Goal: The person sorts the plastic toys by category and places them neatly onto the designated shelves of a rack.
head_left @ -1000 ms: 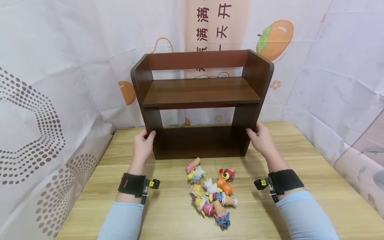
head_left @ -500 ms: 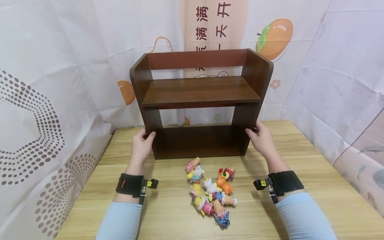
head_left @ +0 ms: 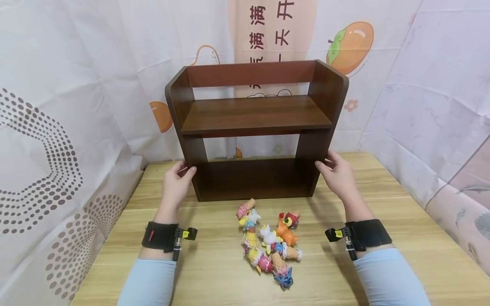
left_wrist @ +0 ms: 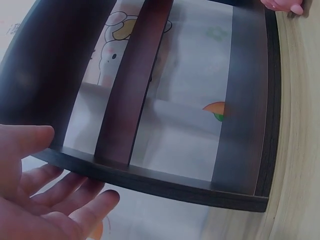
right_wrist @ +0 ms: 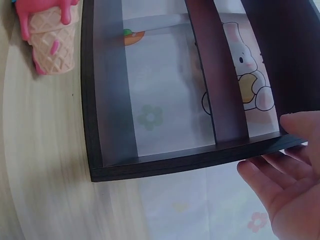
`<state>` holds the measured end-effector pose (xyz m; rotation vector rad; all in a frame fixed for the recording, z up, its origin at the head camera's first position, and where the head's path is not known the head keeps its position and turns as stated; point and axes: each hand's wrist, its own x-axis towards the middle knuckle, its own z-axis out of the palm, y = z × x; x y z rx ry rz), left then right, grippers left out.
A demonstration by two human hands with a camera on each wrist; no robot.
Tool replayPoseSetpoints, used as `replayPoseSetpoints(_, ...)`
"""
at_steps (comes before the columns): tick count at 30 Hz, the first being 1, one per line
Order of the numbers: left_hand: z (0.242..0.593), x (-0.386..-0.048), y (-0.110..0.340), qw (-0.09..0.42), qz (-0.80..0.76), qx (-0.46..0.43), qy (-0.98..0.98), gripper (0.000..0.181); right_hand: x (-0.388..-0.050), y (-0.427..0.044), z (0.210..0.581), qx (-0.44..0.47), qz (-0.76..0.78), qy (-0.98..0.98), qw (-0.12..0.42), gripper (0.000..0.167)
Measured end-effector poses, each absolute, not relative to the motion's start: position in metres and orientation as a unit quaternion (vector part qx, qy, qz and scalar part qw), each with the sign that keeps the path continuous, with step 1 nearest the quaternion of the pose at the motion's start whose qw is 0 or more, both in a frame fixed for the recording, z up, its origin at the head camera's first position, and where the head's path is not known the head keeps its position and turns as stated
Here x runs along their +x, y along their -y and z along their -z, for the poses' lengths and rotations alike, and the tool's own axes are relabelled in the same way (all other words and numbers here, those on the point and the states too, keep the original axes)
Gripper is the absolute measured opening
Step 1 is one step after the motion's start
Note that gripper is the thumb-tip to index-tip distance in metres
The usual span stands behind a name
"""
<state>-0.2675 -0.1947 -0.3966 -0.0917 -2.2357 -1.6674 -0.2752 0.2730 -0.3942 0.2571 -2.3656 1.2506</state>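
Observation:
A dark brown two-tier wooden shelf [head_left: 256, 114] stands upright at the back of the table, its compartments bare. At its left side panel is my left hand [head_left: 176, 185], thumb by the front edge and relaxed fingers along the outside; the left wrist view shows the hand [left_wrist: 55, 200] loosely spread around the panel [left_wrist: 165, 187]. My right hand [head_left: 339, 175] is at the right panel in the same way, thumb tip at the edge, fingers extended outside in the right wrist view [right_wrist: 290, 180]. Several small toy figures [head_left: 268, 244] lie in front of the shelf.
The light wood table [head_left: 214, 272] extends around the toys and to both sides of the shelf. A patterned white cloth [head_left: 95, 63] hangs behind and at the left and right. Part of a pink cone toy [right_wrist: 52, 37] shows in the right wrist view.
Both hands have loosened from the side panels and shifted slightly outward, their fingers more spread. The shelf and toys keep their places on the table, while the view has tilted slightly.

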Motion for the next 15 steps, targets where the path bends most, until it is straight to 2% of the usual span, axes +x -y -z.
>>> replayPoseSetpoints(9,0.393,-0.26,0.199,0.179,0.576,-0.031,0.797,0.046,-0.265,-0.273,0.389,0.081,-0.48,0.846,0.216,0.054)
replayPoseSetpoints(15,0.387,-0.255,0.202,0.195,0.567,-0.038,0.8,0.045,-0.254,-0.271,0.383,0.054,-0.483,0.836,0.254,0.047)
